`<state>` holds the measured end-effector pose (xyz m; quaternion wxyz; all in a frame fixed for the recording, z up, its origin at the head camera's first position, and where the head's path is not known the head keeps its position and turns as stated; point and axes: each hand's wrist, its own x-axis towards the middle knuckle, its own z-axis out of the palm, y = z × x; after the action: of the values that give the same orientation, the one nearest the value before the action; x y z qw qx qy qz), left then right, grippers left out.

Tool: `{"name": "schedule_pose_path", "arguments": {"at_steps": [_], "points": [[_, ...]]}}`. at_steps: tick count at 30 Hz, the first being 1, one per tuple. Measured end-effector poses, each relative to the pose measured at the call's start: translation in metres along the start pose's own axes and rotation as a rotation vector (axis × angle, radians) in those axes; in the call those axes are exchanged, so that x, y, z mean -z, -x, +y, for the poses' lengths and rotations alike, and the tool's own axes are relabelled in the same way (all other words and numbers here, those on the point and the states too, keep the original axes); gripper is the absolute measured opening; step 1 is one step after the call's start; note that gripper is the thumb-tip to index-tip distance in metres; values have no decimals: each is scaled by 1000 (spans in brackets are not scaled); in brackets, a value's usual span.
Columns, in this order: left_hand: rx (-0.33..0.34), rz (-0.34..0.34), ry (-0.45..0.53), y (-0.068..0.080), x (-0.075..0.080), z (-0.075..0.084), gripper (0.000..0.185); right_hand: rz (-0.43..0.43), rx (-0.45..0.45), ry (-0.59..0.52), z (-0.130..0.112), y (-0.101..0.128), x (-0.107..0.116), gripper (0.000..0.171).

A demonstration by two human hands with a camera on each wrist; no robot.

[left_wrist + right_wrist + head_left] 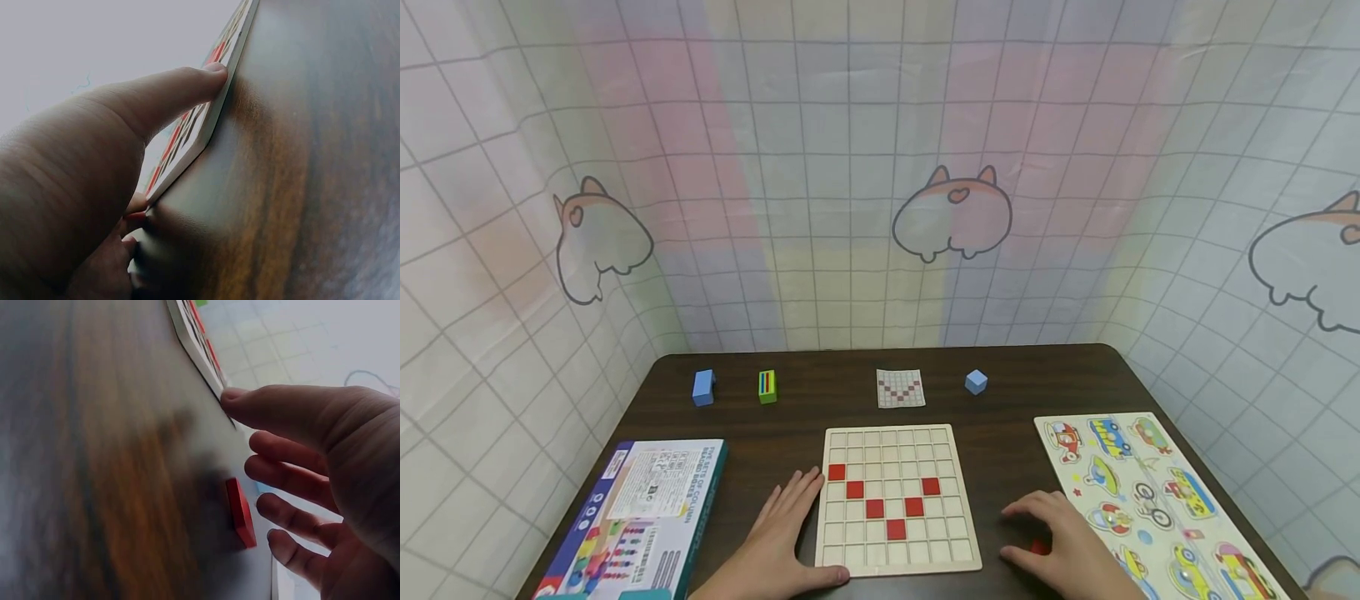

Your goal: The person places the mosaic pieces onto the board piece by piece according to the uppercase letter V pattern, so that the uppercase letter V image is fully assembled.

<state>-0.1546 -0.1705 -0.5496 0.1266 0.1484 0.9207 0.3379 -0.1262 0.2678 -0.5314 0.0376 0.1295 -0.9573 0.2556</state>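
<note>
A pale wooden grid board (940,550) lies in the middle of the table, with several red square tiles (896,529) forming a V-like pattern in its cells. My left hand (786,542) rests at the board's left side with fingers extended. In the left wrist view its thumb (187,87) touches the board's edge. To the right of the board, my right hand (1063,542) hovers with loosely bent fingers around a loose red tile (241,512). That tile lies on the table, and a gap shows between it and the fingertips.
A small pattern card (901,388) sits behind the board. Further back are a blue cube (976,382), a blue block (703,388) and a green box (767,387) with coloured stripes. A boxed set (662,483) lies left, a picture puzzle board (1138,492) right.
</note>
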Motion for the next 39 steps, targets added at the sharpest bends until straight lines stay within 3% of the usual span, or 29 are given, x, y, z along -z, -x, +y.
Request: {"name": "schedule_pose_path", "arguments": {"at_steps": [5, 10, 23, 39], "points": [[5, -3, 2, 0, 0, 0, 141, -14, -10, 20, 7, 6, 2, 42], [1, 1, -3, 0, 1, 0, 141, 54, 70, 31, 16, 14, 2, 40], [-3, 9, -12, -1, 2, 0, 141, 187, 126, 58, 25, 24, 3, 36], [1, 4, -24, -2, -2, -1, 140, 141, 220, 31, 33, 26, 8, 30]]}}
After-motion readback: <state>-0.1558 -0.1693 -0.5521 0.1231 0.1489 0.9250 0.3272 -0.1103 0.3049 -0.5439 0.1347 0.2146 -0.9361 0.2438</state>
